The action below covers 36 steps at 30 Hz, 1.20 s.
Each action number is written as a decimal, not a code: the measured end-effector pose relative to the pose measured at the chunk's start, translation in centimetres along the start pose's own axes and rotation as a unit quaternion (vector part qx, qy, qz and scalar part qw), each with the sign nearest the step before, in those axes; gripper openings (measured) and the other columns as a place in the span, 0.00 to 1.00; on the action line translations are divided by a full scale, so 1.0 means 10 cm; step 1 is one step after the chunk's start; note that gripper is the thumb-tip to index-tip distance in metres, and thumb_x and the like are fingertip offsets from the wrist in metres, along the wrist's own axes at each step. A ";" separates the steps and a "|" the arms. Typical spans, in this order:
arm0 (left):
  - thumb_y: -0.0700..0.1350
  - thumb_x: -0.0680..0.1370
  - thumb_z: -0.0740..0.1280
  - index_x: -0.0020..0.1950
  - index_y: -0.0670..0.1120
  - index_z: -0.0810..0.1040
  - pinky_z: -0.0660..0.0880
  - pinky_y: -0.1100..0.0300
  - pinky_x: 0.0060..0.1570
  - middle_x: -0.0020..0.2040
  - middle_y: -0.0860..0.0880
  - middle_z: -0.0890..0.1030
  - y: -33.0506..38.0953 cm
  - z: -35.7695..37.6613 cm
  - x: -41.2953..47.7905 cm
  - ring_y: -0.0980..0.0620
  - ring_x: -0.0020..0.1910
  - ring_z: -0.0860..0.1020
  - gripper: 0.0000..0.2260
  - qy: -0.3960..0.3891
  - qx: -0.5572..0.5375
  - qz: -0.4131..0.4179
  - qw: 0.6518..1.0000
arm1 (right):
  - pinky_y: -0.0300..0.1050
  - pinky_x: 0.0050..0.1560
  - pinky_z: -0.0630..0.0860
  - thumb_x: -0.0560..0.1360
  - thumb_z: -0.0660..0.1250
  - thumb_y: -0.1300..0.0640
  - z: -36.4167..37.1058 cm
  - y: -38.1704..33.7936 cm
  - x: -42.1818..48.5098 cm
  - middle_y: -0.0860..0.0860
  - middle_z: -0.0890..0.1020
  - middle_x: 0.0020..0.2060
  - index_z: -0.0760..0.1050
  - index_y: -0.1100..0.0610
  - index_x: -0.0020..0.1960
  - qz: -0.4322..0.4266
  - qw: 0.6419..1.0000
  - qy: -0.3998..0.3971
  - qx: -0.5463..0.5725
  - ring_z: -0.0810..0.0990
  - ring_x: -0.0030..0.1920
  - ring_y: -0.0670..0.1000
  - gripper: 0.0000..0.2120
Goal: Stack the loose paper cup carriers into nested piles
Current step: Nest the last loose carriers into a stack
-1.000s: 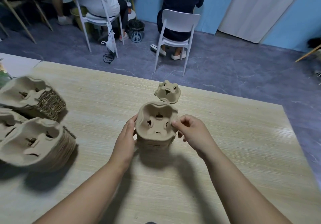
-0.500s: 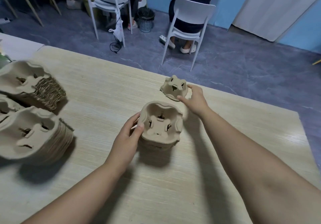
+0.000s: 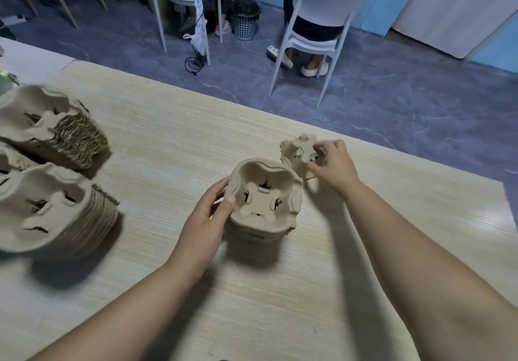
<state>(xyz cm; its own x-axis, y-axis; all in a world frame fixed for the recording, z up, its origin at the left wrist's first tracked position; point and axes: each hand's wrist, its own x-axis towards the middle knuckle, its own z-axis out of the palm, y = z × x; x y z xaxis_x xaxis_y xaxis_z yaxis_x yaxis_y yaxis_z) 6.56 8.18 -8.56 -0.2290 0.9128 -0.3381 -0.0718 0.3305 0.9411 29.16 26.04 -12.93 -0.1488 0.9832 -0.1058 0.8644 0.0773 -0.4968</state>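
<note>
A short nested pile of brown pulp cup carriers (image 3: 265, 201) stands on the wooden table (image 3: 173, 142), its hollows facing up towards me. My left hand (image 3: 208, 216) grips the pile's left side, thumb on the rim. Just behind and to the right, a single loose carrier (image 3: 297, 151) is tipped up on edge. My right hand (image 3: 333, 165) pinches that carrier at its right side, fingers curled round the rim.
Two tall nested piles lie on their sides at the left: one further back (image 3: 56, 128), one nearer (image 3: 56, 212). Beyond the table's far edge, two white chairs (image 3: 316, 24) with seated people and a small bin (image 3: 245, 17) stand on the grey floor.
My right hand left the pile, reached back to the loose carrier and took hold of it, tipping it up. My left hand stayed on the pile.
</note>
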 end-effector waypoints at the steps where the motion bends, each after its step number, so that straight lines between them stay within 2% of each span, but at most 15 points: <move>1: 0.47 0.80 0.61 0.56 0.67 0.74 0.71 0.56 0.64 0.52 0.73 0.78 0.01 0.00 0.00 0.69 0.55 0.76 0.13 0.000 0.000 -0.001 1.000 | 0.44 0.60 0.67 0.72 0.69 0.56 -0.02 0.07 -0.16 0.57 0.69 0.61 0.71 0.57 0.65 0.001 1.000 -0.003 -0.002 0.72 0.62 0.55 0.22; 4: 0.46 0.81 0.60 0.56 0.66 0.73 0.71 0.57 0.62 0.51 0.73 0.78 0.02 0.01 -0.01 0.71 0.54 0.76 0.13 -0.002 0.003 -0.002 1.000 | 0.45 0.64 0.65 0.72 0.69 0.54 -0.04 0.25 -0.58 0.56 0.67 0.64 0.71 0.57 0.64 0.026 1.000 -0.004 0.001 0.68 0.65 0.54 0.22; 7: 0.47 0.81 0.61 0.57 0.67 0.74 0.70 0.55 0.65 0.53 0.71 0.78 0.03 0.01 0.00 0.69 0.57 0.75 0.13 0.002 0.009 -0.006 1.000 | 0.50 0.68 0.65 0.71 0.71 0.49 0.00 0.22 -0.65 0.57 0.66 0.66 0.69 0.59 0.66 0.056 0.998 0.023 0.024 0.66 0.68 0.56 0.27; 11: 0.47 0.81 0.61 0.57 0.67 0.73 0.68 0.51 0.68 0.56 0.70 0.77 0.04 0.02 -0.01 0.66 0.60 0.74 0.13 0.009 0.014 -0.011 1.000 | 0.48 0.65 0.64 0.71 0.71 0.44 0.05 -0.07 -0.38 0.56 0.66 0.68 0.63 0.58 0.70 0.080 0.995 0.049 0.041 0.65 0.68 0.56 0.34; 15: 0.47 0.82 0.60 0.56 0.67 0.74 0.70 0.54 0.65 0.52 0.73 0.78 0.06 0.01 -0.03 0.71 0.55 0.75 0.13 0.004 0.012 -0.012 1.000 | 0.53 0.60 0.69 0.69 0.70 0.39 0.12 -0.29 -0.08 0.56 0.66 0.68 0.59 0.55 0.73 0.126 0.991 0.029 0.033 0.67 0.67 0.59 0.40; 18: 0.47 0.82 0.60 0.56 0.68 0.73 0.71 0.56 0.64 0.51 0.74 0.77 0.07 0.02 -0.03 0.72 0.55 0.75 0.14 0.001 0.013 -0.012 1.000 | 0.52 0.57 0.70 0.71 0.69 0.43 0.19 -0.32 0.01 0.57 0.66 0.68 0.57 0.54 0.73 0.148 0.989 -0.011 0.021 0.69 0.65 0.60 0.38; 22: 0.47 0.81 0.60 0.55 0.68 0.73 0.70 0.58 0.63 0.51 0.75 0.77 0.06 0.03 -0.03 0.72 0.55 0.75 0.13 0.000 0.008 -0.016 1.000 | 0.49 0.59 0.69 0.70 0.70 0.50 0.09 -0.20 -0.17 0.58 0.69 0.66 0.58 0.53 0.73 0.120 0.991 -0.045 0.038 0.71 0.64 0.58 0.36; 25: 0.48 0.81 0.60 0.54 0.69 0.73 0.70 0.60 0.61 0.49 0.76 0.77 0.06 0.01 -0.03 0.74 0.54 0.74 0.13 -0.003 0.008 -0.020 1.000 | 0.46 0.55 0.69 0.69 0.73 0.50 -0.07 -0.02 -0.53 0.56 0.74 0.62 0.61 0.53 0.72 0.137 0.984 -0.032 0.111 0.74 0.59 0.56 0.36; 27: 0.48 0.81 0.60 0.56 0.68 0.73 0.71 0.61 0.58 0.49 0.75 0.77 0.05 0.01 -0.03 0.74 0.52 0.74 0.13 -0.003 0.007 -0.021 1.000 | 0.46 0.55 0.70 0.69 0.74 0.49 -0.16 0.10 -0.83 0.53 0.75 0.61 0.62 0.51 0.72 0.169 0.970 -0.025 0.172 0.75 0.57 0.53 0.35; 29: 0.47 0.82 0.60 0.57 0.66 0.73 0.71 0.61 0.58 0.50 0.72 0.78 0.06 0.02 -0.03 0.73 0.51 0.75 0.13 0.001 0.001 -0.019 1.000 | 0.46 0.56 0.73 0.69 0.74 0.49 -0.22 0.18 -1.13 0.52 0.75 0.59 0.63 0.49 0.71 0.196 0.952 -0.021 0.236 0.76 0.55 0.51 0.35; 31: 0.47 0.82 0.59 0.59 0.64 0.72 0.71 0.59 0.60 0.52 0.68 0.77 0.06 0.03 -0.03 0.70 0.53 0.75 0.12 0.005 -0.005 -0.021 1.000 | 0.46 0.52 0.76 0.71 0.73 0.52 -0.21 0.17 -1.40 0.52 0.76 0.57 0.63 0.50 0.71 0.229 0.914 -0.017 0.335 0.78 0.52 0.50 0.32; 34: 0.46 0.82 0.59 0.58 0.64 0.72 0.72 0.55 0.62 0.56 0.65 0.76 0.06 0.05 -0.04 0.65 0.57 0.74 0.12 0.007 -0.006 -0.016 1.000 | 0.40 0.37 0.79 0.76 0.66 0.57 -0.11 0.01 -1.65 0.52 0.79 0.52 0.65 0.54 0.69 0.277 0.801 -0.022 0.530 0.82 0.44 0.47 0.22; 36: 0.47 0.82 0.59 0.60 0.63 0.72 0.71 0.53 0.64 0.58 0.63 0.77 0.04 0.05 -0.04 0.62 0.60 0.75 0.12 0.006 -0.003 -0.013 1.000 | 0.39 0.31 0.79 0.78 0.62 0.59 -0.03 -0.16 -1.72 0.52 0.81 0.50 0.66 0.53 0.68 0.282 0.736 -0.041 0.614 0.82 0.44 0.48 0.19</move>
<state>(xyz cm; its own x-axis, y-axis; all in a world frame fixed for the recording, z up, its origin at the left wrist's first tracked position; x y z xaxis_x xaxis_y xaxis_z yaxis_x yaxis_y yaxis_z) 7.06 8.08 -8.10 -0.2395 0.9004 -0.3631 -0.0842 0.3533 0.9317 30.49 9.10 -10.09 -0.0051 0.7844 -0.6202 -0.2785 -0.5968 -0.7525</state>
